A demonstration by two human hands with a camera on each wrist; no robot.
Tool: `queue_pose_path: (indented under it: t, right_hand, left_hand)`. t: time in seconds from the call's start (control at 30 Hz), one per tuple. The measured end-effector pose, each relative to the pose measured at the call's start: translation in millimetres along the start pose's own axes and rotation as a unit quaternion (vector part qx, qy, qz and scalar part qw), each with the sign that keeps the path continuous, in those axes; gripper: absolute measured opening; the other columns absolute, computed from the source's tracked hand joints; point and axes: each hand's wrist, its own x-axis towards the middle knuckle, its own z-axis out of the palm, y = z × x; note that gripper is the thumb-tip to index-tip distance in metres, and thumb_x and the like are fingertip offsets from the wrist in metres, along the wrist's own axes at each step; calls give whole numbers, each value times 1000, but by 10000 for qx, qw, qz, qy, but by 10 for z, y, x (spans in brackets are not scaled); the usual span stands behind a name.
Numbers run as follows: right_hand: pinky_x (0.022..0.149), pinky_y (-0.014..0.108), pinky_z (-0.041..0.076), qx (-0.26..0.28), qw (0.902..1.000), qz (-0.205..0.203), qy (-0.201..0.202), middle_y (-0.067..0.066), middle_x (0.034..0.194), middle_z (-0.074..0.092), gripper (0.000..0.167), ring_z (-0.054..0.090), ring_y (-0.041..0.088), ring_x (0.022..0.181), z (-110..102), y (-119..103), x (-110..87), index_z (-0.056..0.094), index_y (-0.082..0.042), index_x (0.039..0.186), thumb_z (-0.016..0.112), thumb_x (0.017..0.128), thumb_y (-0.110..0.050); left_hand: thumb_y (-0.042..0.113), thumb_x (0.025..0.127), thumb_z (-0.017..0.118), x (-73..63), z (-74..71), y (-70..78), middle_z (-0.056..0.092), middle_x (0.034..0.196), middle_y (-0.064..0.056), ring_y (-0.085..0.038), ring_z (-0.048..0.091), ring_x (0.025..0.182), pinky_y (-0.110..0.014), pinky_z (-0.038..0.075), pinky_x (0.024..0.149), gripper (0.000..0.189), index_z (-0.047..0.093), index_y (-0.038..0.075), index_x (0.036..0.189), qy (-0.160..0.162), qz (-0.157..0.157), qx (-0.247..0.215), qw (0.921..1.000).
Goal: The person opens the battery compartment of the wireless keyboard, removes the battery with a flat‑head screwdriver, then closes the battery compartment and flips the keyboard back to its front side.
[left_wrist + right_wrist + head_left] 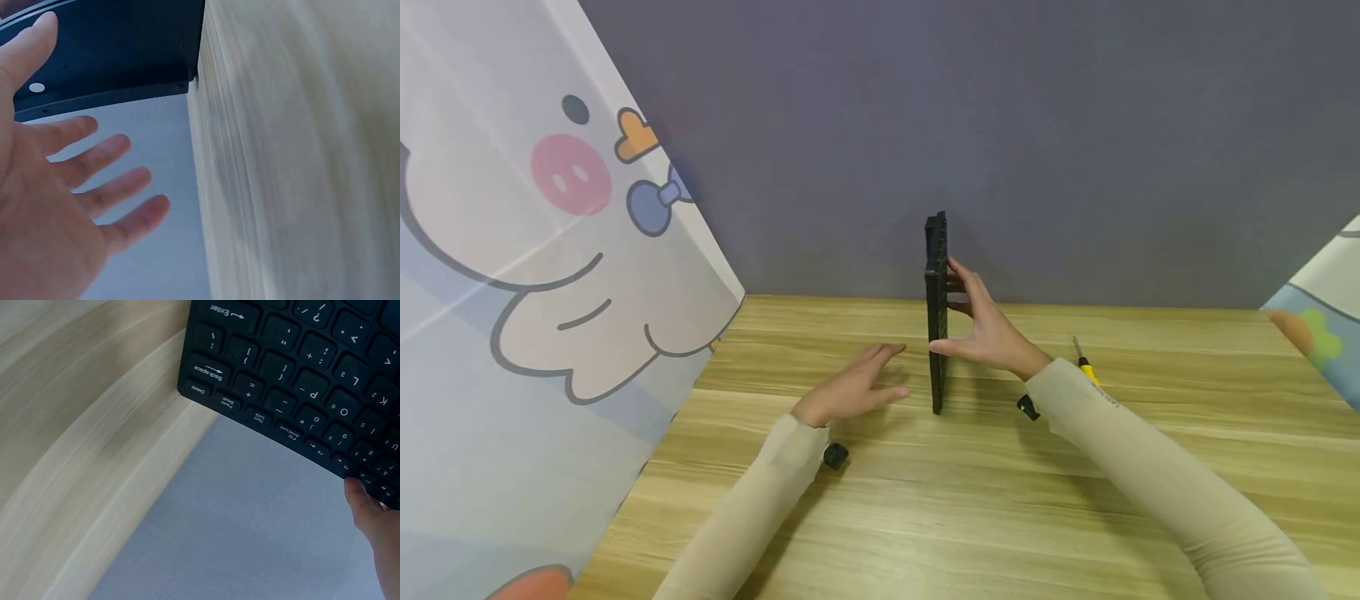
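A black keyboard (936, 333) stands upright on its end on the wooden tabletop, seen nearly edge-on in the head view. My right hand (988, 327) grips it from the right, thumb toward the near edge and fingers farther back. The right wrist view shows the keyboard's keys (300, 375) and part of the right hand (375, 519) at its edge. On the other side, my left hand (856, 388) hovers with spread, fairly straight fingers and holds nothing. Its wrist view shows the keyboard's smooth dark back (131, 50) just past the left hand's thumb.
A screwdriver (1086, 367) with a yellow and black handle lies on the table, partly hidden by the right sleeve. Behind the table (910, 517) rises a grey panel (970, 125). A cartoon-printed panel (587, 275) stands at the left, another at the right edge.
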Motion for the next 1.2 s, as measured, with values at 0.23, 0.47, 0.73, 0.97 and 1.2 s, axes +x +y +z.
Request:
queue_pose_path:
  t: [0.23, 0.47, 0.73, 0.97, 1.2]
  right_hand:
    - [104, 54, 28, 337, 9992, -191, 21, 22, 145, 19, 108, 25, 35, 133, -36, 59, -53, -2, -9, 152, 78, 80, -21]
    - [103, 57, 26, 408, 9985, -355, 80, 23, 144, 21, 109, 25, 36, 132, -64, 98, -73, -3, -7, 152, 78, 80, -24]
    - [103, 58, 26, 337, 9985, -398, 166, 24, 145, 19, 109, 24, 36, 133, -102, 77, -102, -2, -5, 151, 77, 80, -28]
    - [102, 59, 26, 383, 9973, -562, 275, 26, 146, 17, 110, 23, 38, 132, -163, 55, -124, -3, -3, 151, 76, 81, -32]
    - [100, 61, 25, 415, 9972, -538, 314, 24, 147, 17, 109, 24, 37, 131, -219, 30, -158, -5, -5, 151, 75, 81, -31]
  left_hand:
    - [51, 92, 55, 80, 49, 68, 28, 150, -1, -19, 24, 137, -46, 31, 104, 72, 27, 18, 150, 273, 371, -110, 9989]
    - [56, 91, 52, 137, 78, 126, 28, 150, -1, -19, 24, 137, -45, 30, 105, 75, 27, 17, 150, 338, 439, -6, 9985]
    - [46, 93, 57, 194, 112, 135, 30, 148, -2, -21, 26, 136, -47, 31, 104, 71, 27, 15, 149, 332, 569, -102, 9978]
    - [56, 92, 51, 234, 138, 143, 32, 146, -1, -19, 29, 134, -46, 33, 103, 76, 27, 13, 149, 389, 818, -143, 9958]
    - [58, 92, 48, 267, 159, 198, 34, 146, 1, -18, 31, 133, -44, 32, 104, 76, 28, 13, 149, 457, 890, -95, 9949]
